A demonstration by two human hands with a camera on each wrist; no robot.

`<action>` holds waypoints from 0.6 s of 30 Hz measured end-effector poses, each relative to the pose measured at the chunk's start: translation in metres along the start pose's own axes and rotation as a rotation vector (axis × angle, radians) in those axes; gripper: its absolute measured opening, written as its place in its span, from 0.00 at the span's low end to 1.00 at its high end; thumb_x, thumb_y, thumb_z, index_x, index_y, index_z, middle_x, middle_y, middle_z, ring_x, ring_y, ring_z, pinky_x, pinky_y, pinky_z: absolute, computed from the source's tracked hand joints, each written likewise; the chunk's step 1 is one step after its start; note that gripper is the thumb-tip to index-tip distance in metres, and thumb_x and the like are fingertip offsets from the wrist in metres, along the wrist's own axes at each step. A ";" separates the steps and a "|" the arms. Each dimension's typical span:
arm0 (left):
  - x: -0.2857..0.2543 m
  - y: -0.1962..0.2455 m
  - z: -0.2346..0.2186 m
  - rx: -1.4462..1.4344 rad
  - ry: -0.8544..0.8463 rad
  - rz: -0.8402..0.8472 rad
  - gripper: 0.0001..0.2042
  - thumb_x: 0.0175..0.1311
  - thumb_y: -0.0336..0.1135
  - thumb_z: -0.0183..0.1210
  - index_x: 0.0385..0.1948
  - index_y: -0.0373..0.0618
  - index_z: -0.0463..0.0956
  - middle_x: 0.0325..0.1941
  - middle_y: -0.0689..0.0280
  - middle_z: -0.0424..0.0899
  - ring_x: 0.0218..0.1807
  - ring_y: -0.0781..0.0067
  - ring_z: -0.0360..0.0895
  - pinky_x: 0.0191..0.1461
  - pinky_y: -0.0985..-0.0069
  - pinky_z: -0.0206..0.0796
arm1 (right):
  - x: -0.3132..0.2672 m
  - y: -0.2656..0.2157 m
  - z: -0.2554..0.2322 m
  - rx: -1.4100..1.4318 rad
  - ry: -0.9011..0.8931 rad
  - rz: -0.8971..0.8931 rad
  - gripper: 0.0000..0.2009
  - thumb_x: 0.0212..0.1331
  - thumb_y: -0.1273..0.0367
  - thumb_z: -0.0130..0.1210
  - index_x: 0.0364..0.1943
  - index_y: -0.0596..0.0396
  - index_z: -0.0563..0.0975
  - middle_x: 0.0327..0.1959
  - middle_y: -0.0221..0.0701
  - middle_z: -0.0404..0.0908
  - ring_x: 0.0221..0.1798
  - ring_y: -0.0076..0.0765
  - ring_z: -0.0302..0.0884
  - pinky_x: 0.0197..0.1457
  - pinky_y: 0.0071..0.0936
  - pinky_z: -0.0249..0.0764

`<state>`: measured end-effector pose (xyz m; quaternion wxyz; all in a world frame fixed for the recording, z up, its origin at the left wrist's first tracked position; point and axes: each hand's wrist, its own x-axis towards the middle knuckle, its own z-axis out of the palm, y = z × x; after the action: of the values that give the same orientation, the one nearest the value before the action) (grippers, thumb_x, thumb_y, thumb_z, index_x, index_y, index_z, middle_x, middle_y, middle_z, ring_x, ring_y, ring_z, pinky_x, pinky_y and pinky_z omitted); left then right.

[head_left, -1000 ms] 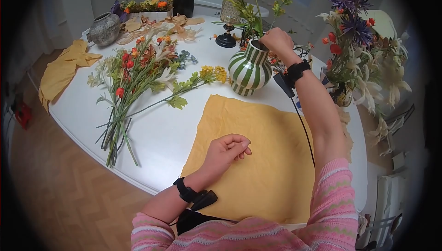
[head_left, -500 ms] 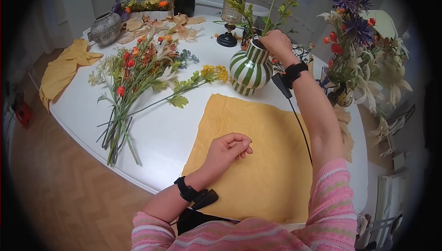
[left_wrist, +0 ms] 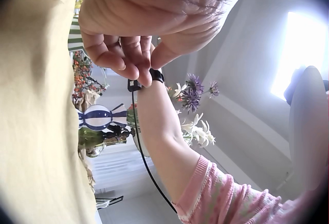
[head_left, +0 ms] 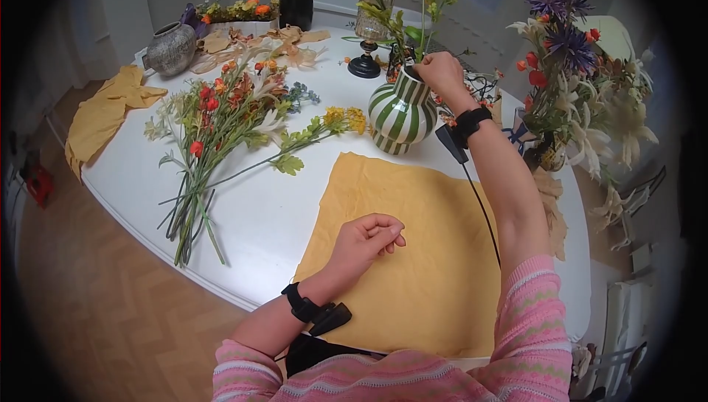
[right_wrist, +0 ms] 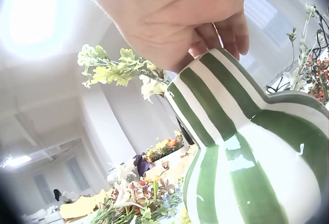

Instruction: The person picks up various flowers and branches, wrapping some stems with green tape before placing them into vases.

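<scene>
Your right hand (head_left: 441, 71) grasps flower stems (head_left: 422, 29) at the striped vase (head_left: 400, 113) mouth | your left hand (head_left: 363, 241) rests loosely curled, holding nothing, on the yellow cloth (head_left: 431, 254)

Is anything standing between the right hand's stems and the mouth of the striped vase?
Nothing visible does. The right hand sits right at the mouth of the striped vase, fingers curled over its rim, and the flower stems rise straight from there. The left hand rests apart on the yellow cloth.
</scene>
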<state>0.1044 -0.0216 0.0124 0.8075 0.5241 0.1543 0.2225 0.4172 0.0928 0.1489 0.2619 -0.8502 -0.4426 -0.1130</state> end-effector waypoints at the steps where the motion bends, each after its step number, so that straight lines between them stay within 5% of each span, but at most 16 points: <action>1: 0.000 0.000 0.000 -0.003 0.001 -0.002 0.08 0.68 0.34 0.55 0.40 0.40 0.78 0.31 0.67 0.83 0.31 0.83 0.74 0.38 0.84 0.65 | -0.001 0.001 0.001 0.005 0.014 -0.022 0.11 0.45 0.59 0.62 0.25 0.50 0.85 0.31 0.42 0.84 0.38 0.49 0.82 0.44 0.39 0.77; 18: 0.003 -0.005 -0.002 0.012 0.021 0.015 0.09 0.67 0.35 0.55 0.39 0.40 0.79 0.31 0.68 0.82 0.30 0.84 0.73 0.36 0.84 0.64 | -0.025 0.006 -0.008 0.115 -0.004 -0.018 0.12 0.52 0.59 0.58 0.35 0.46 0.85 0.33 0.38 0.85 0.40 0.45 0.83 0.45 0.38 0.76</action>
<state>0.1072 -0.0206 0.0066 0.8010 0.5275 0.1602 0.2334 0.4075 0.0684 0.1434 0.3085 -0.8300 -0.4563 -0.0879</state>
